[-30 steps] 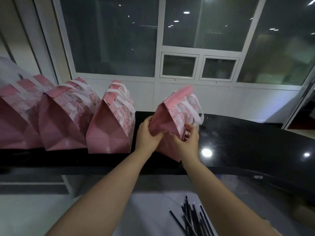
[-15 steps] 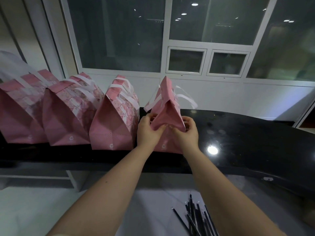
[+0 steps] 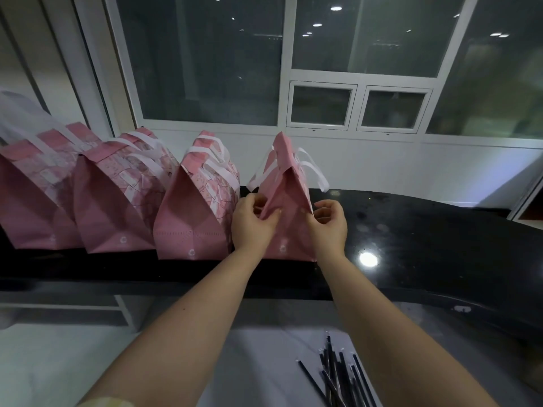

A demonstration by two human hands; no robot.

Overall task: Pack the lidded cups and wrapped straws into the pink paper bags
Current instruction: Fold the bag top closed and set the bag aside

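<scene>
hands [image 3: 289,223] on unlabelled pink bag [image 3: 289,207]

Both bare forearms reach forward and up from the bottom of the view, side by side, wrists nearly straight. The left hand [image 3: 253,223] is curled, thumb and fingertips pinched together in a grip. The right hand [image 3: 328,224] mirrors it, fingers bent inward, seemingly pinching too, though its fingertips are partly hidden. The hands stand near each other, not touching.

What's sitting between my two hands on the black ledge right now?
The head view shows the rightmost pink bag standing between left hand and right hand, each pinching a side edge.
</scene>
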